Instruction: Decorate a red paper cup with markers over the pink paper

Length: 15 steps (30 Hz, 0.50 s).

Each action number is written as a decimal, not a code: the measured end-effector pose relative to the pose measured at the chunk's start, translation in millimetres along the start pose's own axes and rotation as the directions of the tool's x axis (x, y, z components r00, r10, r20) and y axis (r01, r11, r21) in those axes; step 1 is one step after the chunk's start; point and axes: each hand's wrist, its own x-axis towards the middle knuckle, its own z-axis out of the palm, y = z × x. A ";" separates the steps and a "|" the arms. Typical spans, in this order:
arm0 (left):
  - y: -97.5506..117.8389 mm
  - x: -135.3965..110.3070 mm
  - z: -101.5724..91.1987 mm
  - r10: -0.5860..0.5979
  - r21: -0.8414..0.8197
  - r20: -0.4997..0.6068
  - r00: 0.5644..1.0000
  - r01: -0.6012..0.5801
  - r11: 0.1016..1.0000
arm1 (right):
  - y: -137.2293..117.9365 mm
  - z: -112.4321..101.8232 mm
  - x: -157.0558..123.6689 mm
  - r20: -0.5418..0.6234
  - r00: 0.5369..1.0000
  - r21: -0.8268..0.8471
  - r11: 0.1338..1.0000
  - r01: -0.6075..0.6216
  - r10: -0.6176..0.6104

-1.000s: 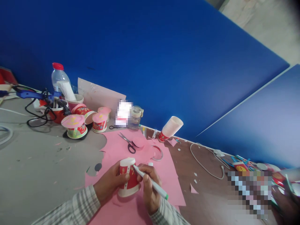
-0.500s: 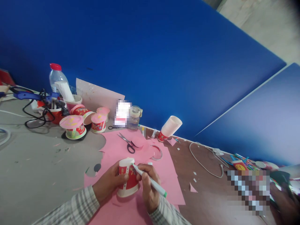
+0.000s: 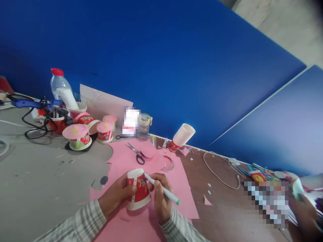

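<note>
A red and white paper cup (image 3: 141, 195), base upward and slightly tilted, is held over pink paper (image 3: 180, 195). My left hand (image 3: 116, 194) grips the cup's left side, thumb across a white strip running down it. In my right hand (image 3: 161, 195) is a white marker (image 3: 169, 194) with a green end, held like a pen. Its tip touches or nearly touches the cup near the upper right rim; I cannot tell which. Black-handled scissors (image 3: 138, 158) and a roll of tape (image 3: 169, 164) lie on the paper beyond my hands.
Stacked paper cups (image 3: 185, 134) lean against the blue partition (image 3: 164, 67). Cups with pink tops (image 3: 77, 131) stand at left, near a glue gun (image 3: 30, 103) and a bottle (image 3: 59, 82). A glass jar (image 3: 144, 126) and white cable (image 3: 205, 163) are behind. Another person's hand (image 3: 306, 215) is at far right.
The marker tip has shifted slightly along the cup's upper edge, and the cup is turned a little. At far right, the other person's hand has moved and now has something pale green by it.
</note>
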 end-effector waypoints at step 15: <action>6.1 -3.0 4.9 -0.013 0.009 -0.021 1.000 0.013 1.000 | 1.8 -2.6 -1.9 -0.006 1.000 0.064 0.998 -0.015 0.016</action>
